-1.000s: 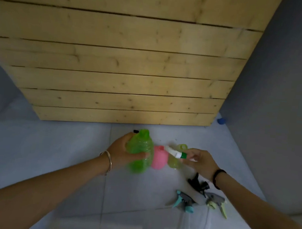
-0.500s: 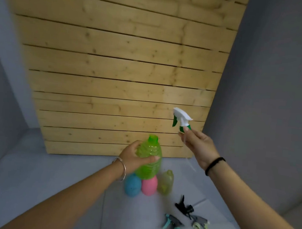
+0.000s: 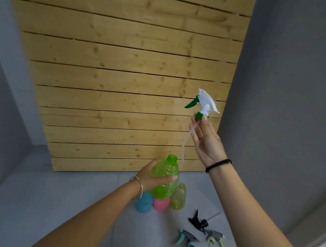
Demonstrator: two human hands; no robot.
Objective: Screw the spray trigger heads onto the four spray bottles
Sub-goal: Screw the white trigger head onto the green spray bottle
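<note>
The left hand (image 3: pixel 149 176) grips the green bottle (image 3: pixel 166 179) upright above the floor, open neck pointing up. Up and to its right, the right hand (image 3: pixel 206 141) pinches the collar of the white spray head (image 3: pixel 204 104), whose thin tube (image 3: pixel 187 139) hangs down, tip just beside the neck. The tube probably has to go in first.

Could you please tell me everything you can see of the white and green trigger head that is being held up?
The white and green trigger head looks like moulded plastic: a white body with a green lever pointing down-left and a green screw collar at its base. A thin translucent dip tube hangs from the collar, its end close beside the open neck of the green bottle and not yet inside. The head is upright, raised in front of the wooden slats. Only the right hand touches it, fingertips pinching the collar.
</note>
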